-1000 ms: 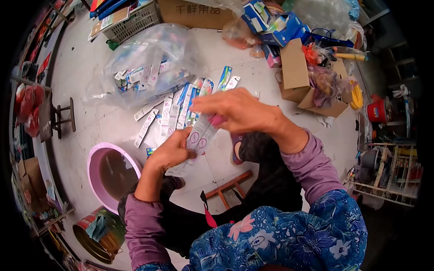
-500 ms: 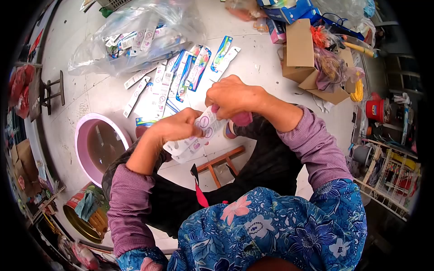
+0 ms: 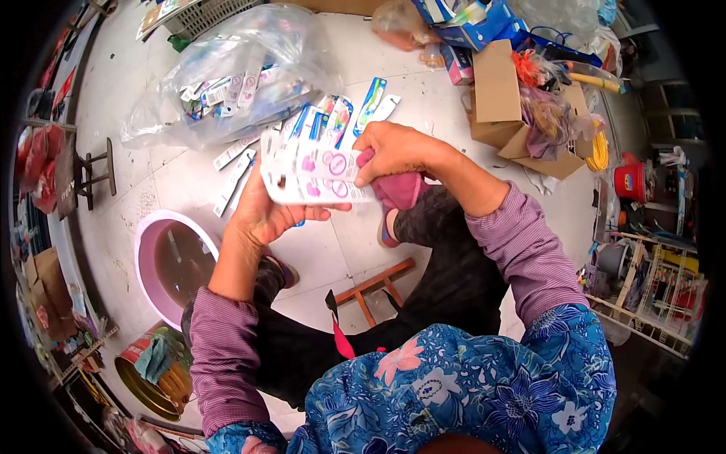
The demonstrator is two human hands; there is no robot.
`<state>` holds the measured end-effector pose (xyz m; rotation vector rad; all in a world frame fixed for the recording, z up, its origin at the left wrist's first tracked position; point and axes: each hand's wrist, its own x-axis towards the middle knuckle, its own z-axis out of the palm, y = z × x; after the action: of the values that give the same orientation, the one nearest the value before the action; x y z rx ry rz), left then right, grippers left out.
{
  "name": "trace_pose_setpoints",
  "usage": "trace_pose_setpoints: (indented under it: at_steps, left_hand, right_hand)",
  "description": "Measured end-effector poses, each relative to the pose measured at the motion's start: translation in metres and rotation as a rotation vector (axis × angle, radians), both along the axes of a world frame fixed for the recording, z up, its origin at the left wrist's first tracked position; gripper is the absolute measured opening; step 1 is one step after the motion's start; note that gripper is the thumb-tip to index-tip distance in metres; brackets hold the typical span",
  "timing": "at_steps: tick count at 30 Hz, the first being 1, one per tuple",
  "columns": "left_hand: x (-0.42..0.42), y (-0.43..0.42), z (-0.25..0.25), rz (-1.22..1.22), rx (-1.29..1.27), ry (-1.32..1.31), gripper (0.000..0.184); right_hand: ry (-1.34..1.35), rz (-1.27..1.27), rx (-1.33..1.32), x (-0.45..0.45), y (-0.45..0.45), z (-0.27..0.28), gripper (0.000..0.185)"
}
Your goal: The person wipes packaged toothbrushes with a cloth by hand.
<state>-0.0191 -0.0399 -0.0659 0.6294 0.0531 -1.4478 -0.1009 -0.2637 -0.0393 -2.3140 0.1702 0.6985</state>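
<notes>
My left hand (image 3: 261, 214) lies under the left end of a few toothbrush packs (image 3: 321, 172), with its fingers stretched out beneath them and its thumb partly hidden behind. The packs have their white printed backs turned up, with pink and purple marks. My right hand (image 3: 397, 155) grips their right end between thumb and fingers, and it also keeps a dark pink cloth (image 3: 399, 191) under its palm. Beyond the hands, more packaged toothbrushes (image 3: 369, 106) lie loose on the floor, some partly covered by the held packs.
A big clear plastic bag (image 3: 295, 45) of toothbrush packs rests at the back left. To the left stands a pink basin (image 3: 144, 257) of murky water, with a tin (image 3: 128, 371) nearer me. An open cardboard box (image 3: 495, 83) sits at the right. Between my legs is a wooden frame (image 3: 370, 291).
My left hand has turned from a closed grip above the packs to palm-up beneath them. The packs have risen forward and lie flatter; my right hand still holds them and the cloth.
</notes>
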Motion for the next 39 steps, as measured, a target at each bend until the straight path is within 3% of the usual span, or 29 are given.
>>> trace_pose_setpoints:
  at_steps: [2, 4, 5, 6, 7, 8, 9, 10, 13, 16, 18, 30, 34, 39]
  left_hand:
    - [0.002, -0.001, 0.004, 0.016, -0.099, -0.06, 0.092]
    - [-0.002, 0.001, 0.0, 0.264, 0.035, -0.043, 0.093]
    - [-0.003, 0.001, -0.006, 0.288, -0.023, -0.087, 0.079]
    - [-0.008, -0.006, -0.01, 0.345, 0.08, -0.232, 0.057]
    - [-0.014, -0.009, -0.009, 0.321, 0.116, -0.391, 0.052]
    - [-0.02, -0.011, -0.008, 0.297, 0.153, -0.55, 0.052]
    - [-0.023, -0.014, -0.01, 0.323, 0.183, -0.455, 0.052]
    - [-0.027, -0.014, -0.017, 0.281, 0.248, -0.606, 0.042]
    - [-0.031, -0.016, -0.02, 0.336, 0.298, -0.716, 0.035]
    - [-0.026, -0.014, -0.015, 0.428, 0.439, -0.387, 0.039]
    - [-0.024, -0.01, -0.015, 0.494, 0.339, -0.333, 0.039]
    - [-0.042, -0.013, -0.02, 0.502, 0.179, -0.396, 0.041]
    - [-0.046, -0.012, -0.016, 0.494, 0.28, -0.424, 0.041]
    - [-0.039, -0.007, -0.012, 0.442, 0.239, -0.124, 0.038]
  right_hand:
    - [0.01, -0.188, 0.229, 0.005, -0.007, -0.007, 0.03]
    - [-0.005, -0.275, 0.326, 0.011, -0.009, -0.011, 0.025]
    - [0.022, -0.446, 0.5, 0.013, -0.009, -0.013, 0.023]
    - [0.051, -0.614, 0.675, 0.017, -0.007, -0.013, 0.022]
    - [0.055, -0.641, 0.776, 0.021, -0.003, -0.016, 0.025]
    - [0.05, -0.636, 0.778, 0.022, 0.001, -0.015, 0.025]
    - [0.071, -0.663, 0.828, 0.021, 0.009, -0.01, 0.028]
    - [0.092, -0.689, 0.879, 0.02, 0.018, -0.007, 0.03]
    - [0.118, -0.746, 0.895, 0.019, 0.029, -0.003, 0.033]
    - [0.218, -0.772, 0.938, 0.018, 0.03, -0.004, 0.026]
    - [0.225, -0.777, 0.929, 0.015, 0.033, -0.013, 0.02]
    - [0.201, -0.843, 0.823, 0.012, 0.04, -0.018, 0.021]
    - [0.185, -0.76, 0.86, 0.007, 0.044, -0.015, 0.02]
    - [0.073, -0.711, 0.859, -0.001, 0.049, -0.026, 0.019]
